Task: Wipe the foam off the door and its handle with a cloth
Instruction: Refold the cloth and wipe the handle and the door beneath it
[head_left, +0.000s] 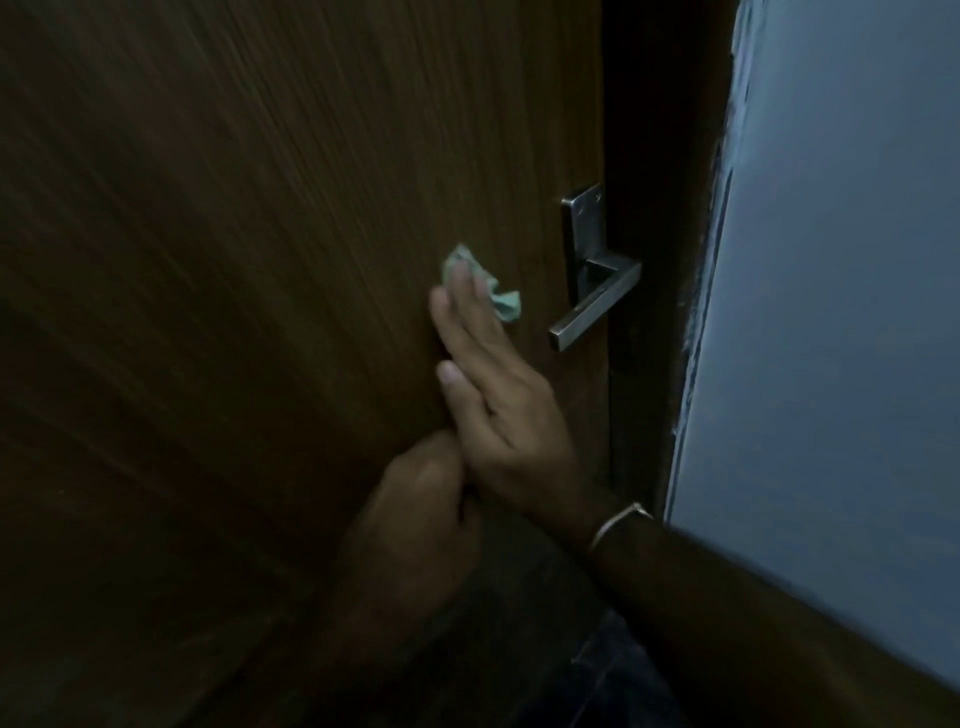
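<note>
Fingers (457, 306) of the right hand (498, 395) lie straight and flat against a brown wood-grain door (260, 260), pressing a crumpled pale green cloth (493, 291) to its surface. The cloth shows at the fingertips, bunched up and poking out to either side of them, just left of the handle and apart from it. A thin metal bangle (618, 525) circles the right wrist, and the forearm runs down to the lower right corner in shadow. The left hand (415, 499) sits just below the right, its fingers curled in against the heel of the right hand; the dim light hides whether it holds anything. The handle (595, 306), a square-edged metal lever on a tall rectangular backplate (584, 223), juts out near the door's right edge with its free end pointing down and left. Right of the door stands a dark frame (660, 208), and beyond it a pale blue-grey wall (841, 312) with a rough, chipped edge. Foam cannot be made out on the door or the handle in this light. Dark fabric (597, 670) shows at the bottom, between the arms.
</note>
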